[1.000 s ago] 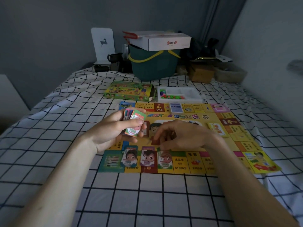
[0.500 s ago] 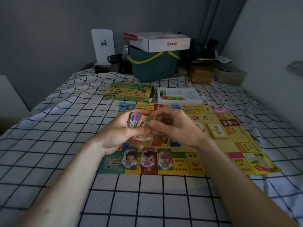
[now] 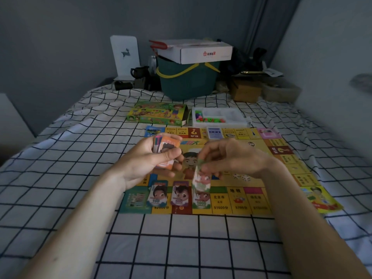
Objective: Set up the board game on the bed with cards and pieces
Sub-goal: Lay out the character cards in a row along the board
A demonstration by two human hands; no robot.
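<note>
A yellow game board [image 3: 259, 200] lies flat on the checked bed sheet. My left hand [image 3: 149, 164] grips a stack of play-money cards [image 3: 167, 147], orange one on top, above the board's left side. My right hand [image 3: 231, 158] pinches a single green card [image 3: 201, 179] that hangs down just above the board's near edge. Three card piles lie in a row there: a blue 100 pile [image 3: 158, 193], a purple 500 pile [image 3: 180, 194] and a green 1000 pile [image 3: 201, 200] directly under the held card. Two dice [image 3: 242, 177] rest on the board by my right wrist.
Beyond the board lie the green game box [image 3: 157, 114] and a white tray of coloured pieces [image 3: 219, 117]. A blue card deck [image 3: 214, 132] sits on the board's far edge. A teal bucket [image 3: 187, 81] under a white carton, a cardboard box and clutter line the bed's far end.
My right hand drew a green card off the stack in my left hand and brought it down toward the green 1000 pile. An orange card now tops the stack.
</note>
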